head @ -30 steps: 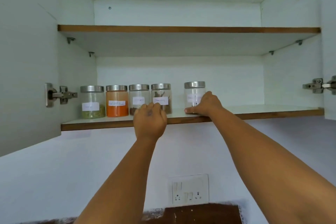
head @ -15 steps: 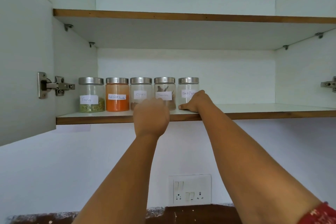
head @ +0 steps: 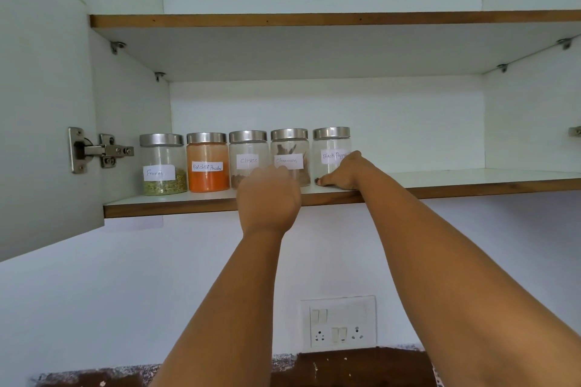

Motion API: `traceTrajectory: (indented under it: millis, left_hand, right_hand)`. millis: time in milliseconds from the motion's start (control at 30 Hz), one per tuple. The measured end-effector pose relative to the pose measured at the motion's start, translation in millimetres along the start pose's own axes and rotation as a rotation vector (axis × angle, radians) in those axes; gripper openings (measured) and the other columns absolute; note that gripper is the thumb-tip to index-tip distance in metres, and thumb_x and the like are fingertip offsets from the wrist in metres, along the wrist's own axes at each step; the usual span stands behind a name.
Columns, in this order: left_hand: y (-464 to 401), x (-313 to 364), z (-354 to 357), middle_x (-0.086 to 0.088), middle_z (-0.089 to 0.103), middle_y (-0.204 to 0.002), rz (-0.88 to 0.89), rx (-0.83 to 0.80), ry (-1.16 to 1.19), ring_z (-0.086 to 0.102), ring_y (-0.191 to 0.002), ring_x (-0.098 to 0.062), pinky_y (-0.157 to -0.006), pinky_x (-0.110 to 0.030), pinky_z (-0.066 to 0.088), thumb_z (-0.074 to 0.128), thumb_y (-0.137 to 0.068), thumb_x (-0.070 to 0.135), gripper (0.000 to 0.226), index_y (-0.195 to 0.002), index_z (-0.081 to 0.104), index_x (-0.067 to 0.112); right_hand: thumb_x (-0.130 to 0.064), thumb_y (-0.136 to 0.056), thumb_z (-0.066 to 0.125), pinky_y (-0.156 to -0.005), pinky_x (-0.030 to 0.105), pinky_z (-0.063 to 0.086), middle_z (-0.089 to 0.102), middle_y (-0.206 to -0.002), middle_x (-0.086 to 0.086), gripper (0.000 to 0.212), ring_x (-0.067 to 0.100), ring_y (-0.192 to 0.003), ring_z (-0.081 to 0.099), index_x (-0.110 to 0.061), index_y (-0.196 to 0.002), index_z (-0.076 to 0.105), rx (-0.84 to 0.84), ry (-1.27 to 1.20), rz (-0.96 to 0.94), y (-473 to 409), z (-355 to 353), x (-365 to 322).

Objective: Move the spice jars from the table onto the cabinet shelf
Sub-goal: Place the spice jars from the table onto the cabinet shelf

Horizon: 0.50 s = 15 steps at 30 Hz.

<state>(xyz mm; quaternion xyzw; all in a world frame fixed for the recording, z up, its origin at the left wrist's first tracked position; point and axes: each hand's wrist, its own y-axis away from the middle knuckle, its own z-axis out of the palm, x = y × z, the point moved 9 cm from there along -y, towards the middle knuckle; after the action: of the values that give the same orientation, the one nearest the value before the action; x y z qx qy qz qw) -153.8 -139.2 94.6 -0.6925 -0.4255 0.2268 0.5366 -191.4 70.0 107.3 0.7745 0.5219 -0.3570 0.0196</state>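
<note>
Slid left since a second ago, the Black Pepper jar [head: 331, 151] now stands just beside the Cinnamon jar [head: 289, 156] on the shelf [head: 188, 203], right hand [head: 341, 171] cupping its base, left hand [head: 268, 198] loosely curled holding nothing; placing looks nearly done, with release next.

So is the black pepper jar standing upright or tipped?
Upright: the black pepper jar stands level on the lower shelf, lid on top, right hand against it.
</note>
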Motion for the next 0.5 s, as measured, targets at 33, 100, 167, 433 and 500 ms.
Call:
traceTrajectory:
  millis: [33, 100, 167, 433, 500]
  left_hand:
    - [-0.4, 0.4, 0.5, -0.002, 0.067, -0.092, 0.001, -0.004, -0.004, 0.047, -0.078, -0.013, -0.068, -0.027, 0.036, 0.039, -0.093, 0.027, 0.03, -0.098, 0.066, 0.014]
    - [-1.4, 0.7, 0.5, -0.002, 0.068, -0.094, 0.003, -0.014, -0.005, 0.051, -0.081, -0.016, -0.069, -0.028, 0.037, 0.039, -0.094, 0.027, 0.031, -0.1, 0.066, 0.014]
    - [-1.2, 0.6, 0.8, -0.002, 0.067, -0.095, 0.004, -0.02, -0.016, 0.052, -0.082, -0.017, -0.07, -0.029, 0.038, 0.038, -0.094, 0.028, 0.031, -0.101, 0.066, 0.015]
    - [0.1, 1.0, 1.3, -0.002, 0.068, -0.098, -0.005, -0.03, -0.032, 0.054, -0.086, -0.018, -0.074, -0.031, 0.04, 0.038, -0.095, 0.028, 0.033, -0.105, 0.066, 0.015]
    - [0.0, 0.5, 1.7, -0.002, 0.068, -0.099, -0.007, -0.037, -0.032, 0.055, -0.087, -0.019, -0.076, -0.032, 0.042, 0.037, -0.095, 0.029, 0.033, -0.106, 0.065, 0.016]
  right_hand:
    - [-0.05, -0.073, 0.078, -0.087, 0.032, 0.041, 0.044, -0.138, 0.014, 0.103, 0.029, -0.123, 0.05, 0.001, -0.143, 0.021, 0.002, 0.012, -0.004, -0.1, -0.8, 0.4]
    - [-0.052, -0.073, 0.077, -0.089, 0.032, 0.043, 0.044, -0.138, 0.013, 0.101, 0.028, -0.122, 0.05, 0.0, -0.142, 0.025, 0.014, 0.04, -0.015, 0.5, -3.0, 0.2]
    - [-0.053, -0.072, 0.078, -0.092, 0.032, 0.043, 0.042, -0.139, 0.013, 0.101, 0.028, -0.123, 0.049, -0.001, -0.143, 0.027, 0.028, 0.057, -0.03, 1.0, -4.7, -1.0]
    - [-0.056, -0.068, 0.078, -0.083, 0.031, 0.044, 0.045, -0.133, 0.011, 0.101, 0.027, -0.118, 0.052, -0.001, -0.14, 0.031, 0.052, 0.065, -0.023, 0.1, -5.9, 2.2]
    - [-0.056, -0.067, 0.078, -0.084, 0.032, 0.044, 0.045, -0.133, 0.012, 0.101, 0.027, -0.117, 0.052, -0.002, -0.139, 0.032, 0.052, 0.063, -0.027, -0.8, -5.0, 1.8]
